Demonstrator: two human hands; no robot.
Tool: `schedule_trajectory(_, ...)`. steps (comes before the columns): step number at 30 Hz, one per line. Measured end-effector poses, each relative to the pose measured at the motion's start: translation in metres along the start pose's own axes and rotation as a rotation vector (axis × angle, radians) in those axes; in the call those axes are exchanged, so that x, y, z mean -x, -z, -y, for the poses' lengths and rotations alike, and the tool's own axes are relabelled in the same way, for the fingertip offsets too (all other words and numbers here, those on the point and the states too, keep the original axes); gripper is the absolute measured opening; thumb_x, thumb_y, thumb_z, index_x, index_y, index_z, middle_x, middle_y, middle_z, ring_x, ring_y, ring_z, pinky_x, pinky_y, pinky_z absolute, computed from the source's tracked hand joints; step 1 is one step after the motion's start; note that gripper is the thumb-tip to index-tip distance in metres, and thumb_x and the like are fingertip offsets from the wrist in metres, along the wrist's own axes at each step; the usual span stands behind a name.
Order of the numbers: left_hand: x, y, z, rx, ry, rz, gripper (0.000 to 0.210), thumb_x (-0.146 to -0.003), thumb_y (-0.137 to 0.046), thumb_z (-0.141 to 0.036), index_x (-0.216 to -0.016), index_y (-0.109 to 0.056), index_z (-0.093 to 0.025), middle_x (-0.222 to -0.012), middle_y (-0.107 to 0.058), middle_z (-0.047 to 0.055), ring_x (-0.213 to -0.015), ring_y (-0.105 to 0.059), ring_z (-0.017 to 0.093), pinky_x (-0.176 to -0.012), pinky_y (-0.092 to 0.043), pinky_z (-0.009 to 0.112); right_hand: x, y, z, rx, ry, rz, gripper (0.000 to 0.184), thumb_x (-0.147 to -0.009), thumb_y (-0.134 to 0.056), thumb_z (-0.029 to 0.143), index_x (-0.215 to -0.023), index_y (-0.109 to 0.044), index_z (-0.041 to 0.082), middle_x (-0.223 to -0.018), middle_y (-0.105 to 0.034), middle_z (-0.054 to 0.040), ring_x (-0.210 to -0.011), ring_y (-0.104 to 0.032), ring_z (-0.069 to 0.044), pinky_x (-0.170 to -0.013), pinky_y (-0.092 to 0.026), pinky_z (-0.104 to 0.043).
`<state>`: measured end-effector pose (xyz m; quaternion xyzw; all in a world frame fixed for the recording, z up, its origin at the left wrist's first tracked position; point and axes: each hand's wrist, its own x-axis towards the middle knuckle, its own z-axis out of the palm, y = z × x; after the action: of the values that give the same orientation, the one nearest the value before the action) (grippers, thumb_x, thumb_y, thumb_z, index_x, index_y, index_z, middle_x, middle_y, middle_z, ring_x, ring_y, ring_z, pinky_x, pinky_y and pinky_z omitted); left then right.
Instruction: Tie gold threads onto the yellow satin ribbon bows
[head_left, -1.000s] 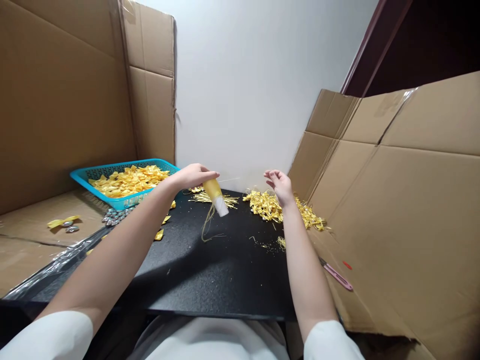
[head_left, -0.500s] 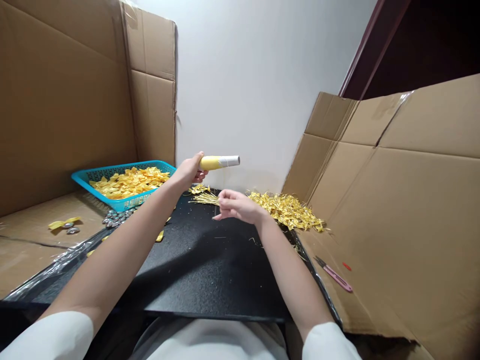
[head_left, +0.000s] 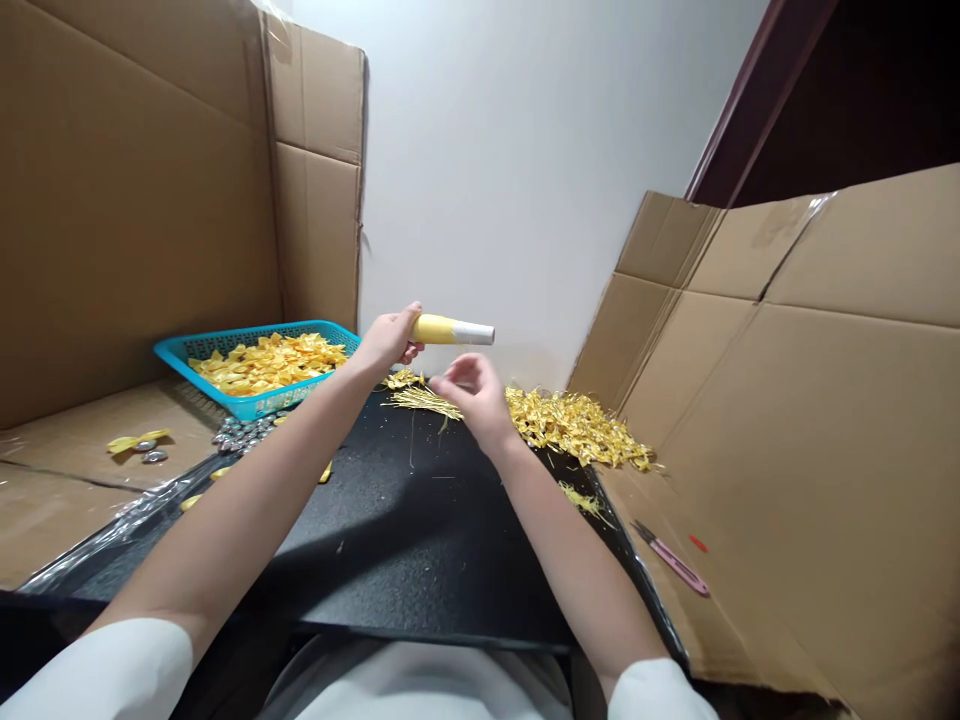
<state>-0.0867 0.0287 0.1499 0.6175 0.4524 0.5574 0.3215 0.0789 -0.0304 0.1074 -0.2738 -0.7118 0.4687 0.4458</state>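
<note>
My left hand (head_left: 394,337) is wrapped round a thread cone (head_left: 450,330), yellow at the wound end and whitish at its bare tip. The cone lies level above the far part of the black tabletop (head_left: 420,560), its tip to the right. Just below that tip is my right hand (head_left: 480,400), thumb and fingers curled together as if round a thread too fine to see clearly. A bundle of thin golden stems (head_left: 424,400) lies behind it. To its right spreads a heap of golden ribbon pieces (head_left: 570,425).
A blue basket (head_left: 255,405) of yellow ribbon bows (head_left: 270,362) stands at the left, with silvery beads (head_left: 244,432) before it. Pink-handled snips (head_left: 679,565) and a small red piece (head_left: 697,543) lie on cardboard at right. Cardboard walls (head_left: 840,420) enclose both sides.
My right hand has risen slightly towards the cone's tip and turned, its fingers loosening somewhat. My left hand still holds the cone. The view has shifted a little.
</note>
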Motion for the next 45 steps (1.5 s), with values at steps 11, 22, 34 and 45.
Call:
schedule_trajectory(11, 0.018, -0.022, -0.007, -0.157, -0.186, -0.193, 0.043, -0.084, -0.046, -0.05, -0.067, -0.059, -0.013, -0.046, -0.05, 0.0, -0.04, -0.041, 0.009, -0.041, -0.03, 0.021, -0.011, 0.035, -0.003, 0.317, 0.116, -0.071, 0.043, -0.089, -0.039, 0.058, -0.068, -0.045, 0.021, -0.054, -0.037, 0.0052, -0.048, -0.034, -0.009, -0.051, -0.03, -0.023)
schedule_trajectory(22, 0.02, -0.025, -0.012, 0.027, -0.074, 0.112, 0.035, -0.081, -0.054, -0.045, -0.065, -0.057, -0.014, -0.049, -0.042, -0.002, -0.04, -0.035, 0.008, -0.041, -0.026, 0.021, -0.012, 0.091, -0.006, 0.62, 0.177, -0.095, 0.035, -0.089, -0.036, 0.043, -0.064, -0.041, 0.02, -0.061, -0.041, 0.0025, -0.06, -0.04, -0.012, -0.059, -0.03, -0.025)
schedule_trajectory(34, 0.013, -0.023, 0.003, -0.069, -0.139, 0.052, 0.033, -0.077, -0.06, -0.043, -0.067, -0.064, -0.012, -0.05, -0.047, -0.001, -0.042, -0.041, 0.008, -0.041, -0.029, 0.019, -0.006, 0.078, 0.014, 0.873, 0.18, -0.2, 0.032, -0.089, -0.039, 0.041, -0.065, -0.047, 0.02, -0.059, -0.042, 0.0019, -0.058, -0.037, -0.013, -0.059, -0.026, -0.025)
schedule_trajectory(45, 0.005, -0.028, 0.009, 0.263, -0.007, -0.101, 0.035, -0.08, -0.06, -0.044, -0.074, -0.063, -0.01, -0.046, -0.051, 0.0, -0.037, -0.04, 0.006, -0.037, -0.029, 0.017, -0.014, 0.06, -0.008, 0.548, 0.223, -0.047, 0.038, -0.087, -0.04, 0.047, -0.061, -0.044, 0.019, -0.057, -0.038, 0.0035, -0.057, -0.035, -0.011, -0.057, -0.029, -0.025)
